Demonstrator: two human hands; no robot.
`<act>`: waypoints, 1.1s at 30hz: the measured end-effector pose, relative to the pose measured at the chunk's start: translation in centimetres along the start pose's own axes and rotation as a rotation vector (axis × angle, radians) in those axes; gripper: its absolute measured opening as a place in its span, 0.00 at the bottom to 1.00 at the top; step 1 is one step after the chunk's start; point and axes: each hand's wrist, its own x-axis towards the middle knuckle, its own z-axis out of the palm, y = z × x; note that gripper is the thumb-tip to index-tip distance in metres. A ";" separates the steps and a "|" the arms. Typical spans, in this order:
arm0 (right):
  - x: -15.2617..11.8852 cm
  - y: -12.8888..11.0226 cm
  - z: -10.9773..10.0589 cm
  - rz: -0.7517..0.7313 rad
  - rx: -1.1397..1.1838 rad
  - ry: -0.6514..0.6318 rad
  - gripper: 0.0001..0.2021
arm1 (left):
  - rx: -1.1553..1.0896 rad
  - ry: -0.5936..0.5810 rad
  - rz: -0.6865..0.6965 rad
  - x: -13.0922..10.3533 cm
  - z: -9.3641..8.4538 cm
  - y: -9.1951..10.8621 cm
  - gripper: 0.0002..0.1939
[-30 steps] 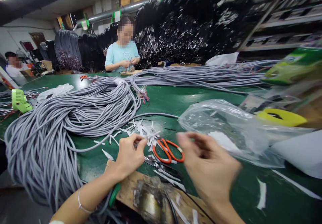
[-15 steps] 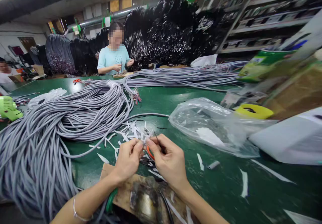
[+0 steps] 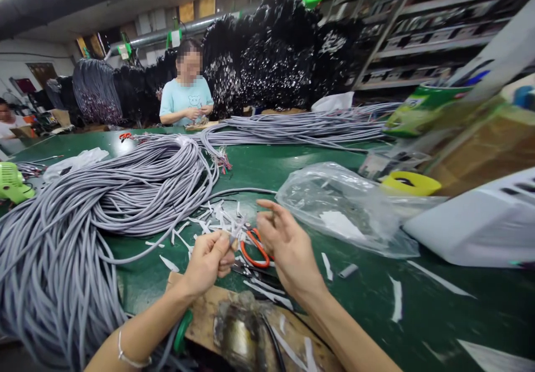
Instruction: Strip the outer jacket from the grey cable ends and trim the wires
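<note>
My left hand (image 3: 211,258) is closed in a pinch on the grey cable (image 3: 231,239), whose short end pokes out past the thumb. To its right, my right hand (image 3: 288,244) is raised with the index finger stretched out and the other fingers loosely bent; I see nothing in it. Between the hands, scissors with orange handles (image 3: 262,264) rest among white paper-like strips (image 3: 204,226), close to the right hand's fingers. Below the hands stands a wooden block (image 3: 204,327) carrying a worn metal piece (image 3: 240,333).
A large heap of grey cables (image 3: 142,194) covers the left of the green table (image 3: 292,316). A clear plastic bag (image 3: 309,194) lies at right, near a yellow tape roll (image 3: 412,182) and a white box (image 3: 472,221). A co-worker (image 3: 188,96) sits across the table.
My right hand has come away from the left, moving right, and its fingers have opened from a pinch. The orange handles show more now. My left hand stays almost in place.
</note>
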 end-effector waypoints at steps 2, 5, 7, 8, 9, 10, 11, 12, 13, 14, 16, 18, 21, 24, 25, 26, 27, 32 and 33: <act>-0.1 -1.0 0.2 0.029 0.012 -0.179 0.28 | -0.017 -0.071 -0.046 0.0 0.0 0.0 0.23; -0.2 -1.9 0.4 0.023 -0.005 -0.408 0.17 | -0.051 -0.143 -0.124 -0.1 -0.1 0.1 0.24; -0.2 -2.0 0.2 0.041 -0.010 -0.398 0.14 | -0.078 -0.176 -0.166 -0.2 -0.3 0.3 0.24; -0.1 -1.8 0.2 0.068 -0.016 -0.360 0.14 | -0.089 -0.185 -0.177 -0.2 -0.3 0.4 0.24; -0.1 -1.7 0.1 0.100 -0.027 -0.320 0.15 | -0.094 -0.186 -0.181 -0.3 -0.4 0.4 0.24; -0.2 -1.5 0.1 0.127 -0.044 -0.285 0.16 | -0.096 -0.178 -0.176 -0.3 -0.4 0.5 0.23; -0.2 -1.3 0.2 0.141 -0.059 -0.261 0.16 | -0.095 -0.162 -0.165 -0.3 -0.4 0.6 0.23; -0.2 -1.2 0.3 0.142 -0.066 -0.251 0.16 | -0.092 -0.139 -0.150 -0.3 -0.4 0.6 0.23; -0.2 -1.0 0.5 0.134 -0.068 -0.246 0.16 | -0.087 -0.114 -0.134 -0.3 -0.4 0.6 0.23; -0.2 -0.8 0.7 0.119 -0.068 -0.239 0.16 | -0.080 -0.090 -0.117 -0.3 -0.4 0.6 0.23; 0.0 -0.3 0.8 0.081 -0.087 -0.211 0.15 | -0.048 -0.051 -0.080 -0.2 -0.4 0.5 0.23; 0.3 0.2 0.7 0.039 -0.163 -0.109 0.14 | 0.013 -0.030 -0.034 -0.2 -0.4 0.2 0.25; 0.5 0.4 -0.1 -0.042 -0.277 0.148 0.13 | 0.111 0.008 0.042 -0.1 -0.6 0.0 0.25; -0.1 -0.5 -0.5 -0.166 -0.260 0.132 0.11 | 0.174 0.075 0.068 -0.1 -0.7 0.1 0.22; -0.4 -0.9 -0.5 -0.224 -0.250 0.054 0.10 | 0.194 0.094 0.077 0.0 -0.8 0.1 0.20; -0.6 -1.3 -0.4 -0.284 -0.248 -0.027 0.09 | 0.220 0.107 0.093 0.0 -0.8 0.2 0.19; -0.9 -1.7 -0.3 -0.338 -0.254 -0.091 0.09 | 0.252 0.116 0.114 0.0 -0.8 0.2 0.18; -1.0 -2.0 -0.1 -0.340 -0.332 -0.135 0.08 | 0.352 0.150 0.095 0.0 -0.4 0.4 0.19; -0.9 -2.0 -0.1 -0.286 -0.336 -0.121 0.08 | 0.355 0.163 0.078 0.0 -0.3 0.4 0.19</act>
